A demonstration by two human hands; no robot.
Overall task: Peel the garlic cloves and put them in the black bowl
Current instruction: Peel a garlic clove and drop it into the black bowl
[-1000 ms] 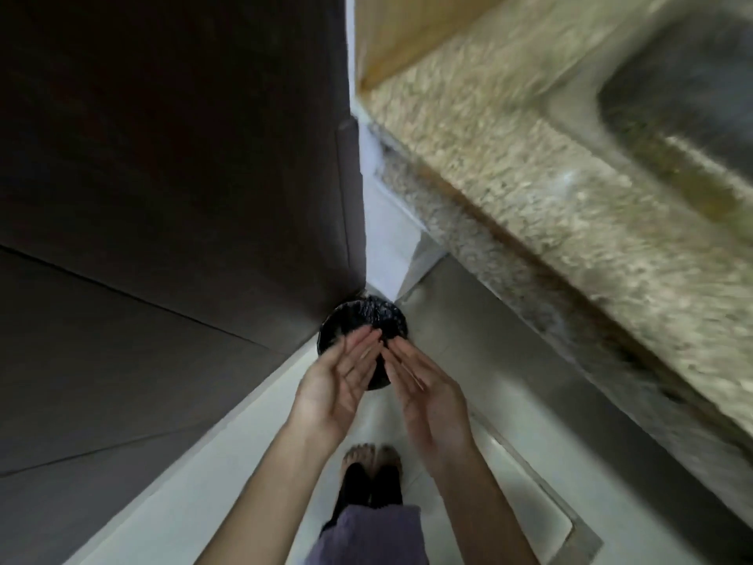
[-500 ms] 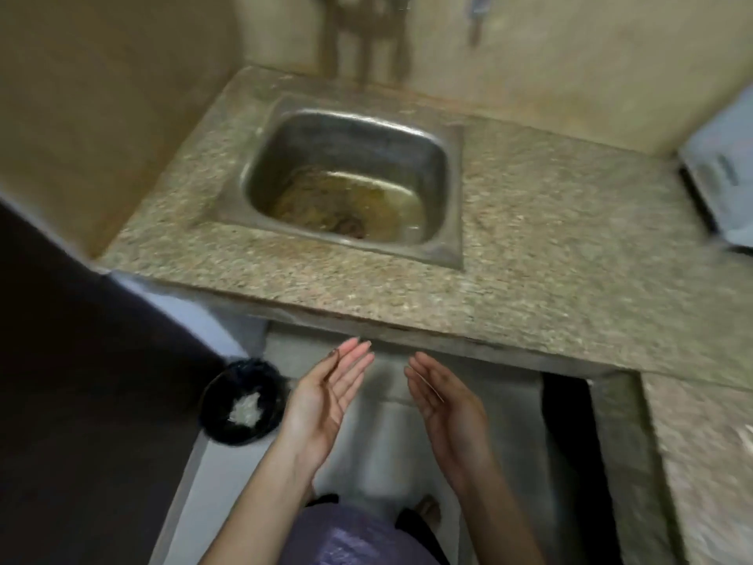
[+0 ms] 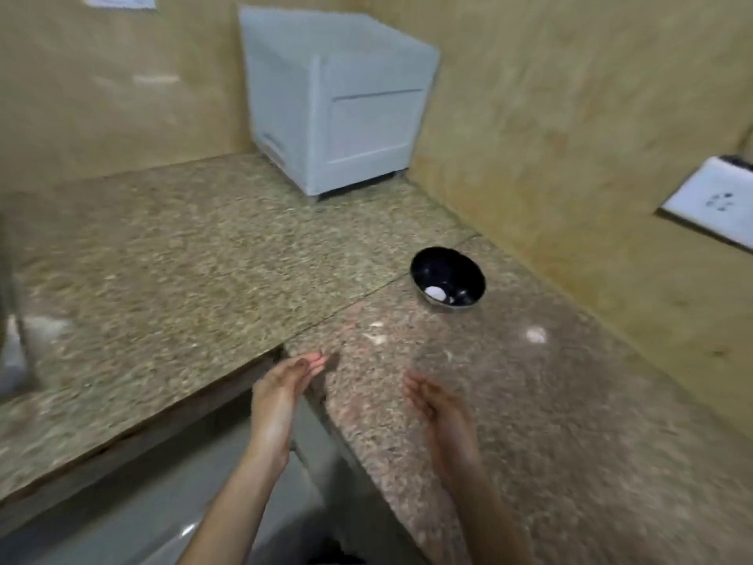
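Both hands are sitting wider apart than half a second ago, and they are now hovering at the corner of the granite surface instead of in front of the sink. Left hand is hanging just off the surface edge, fingers straight, palm turned inward, gripping nothing. Right hand is floating over the surface, fingers loosely relaxed, palm facing the left one, also empty. Small pale scraps are lying on the surface beyond the fingertips; too blurred to say what they are. Black bowl is standing further back near the wall, well apart from both hands, holding one white peeled garlic clove. White box is sitting in the far corner. Wall socket is showing at right.
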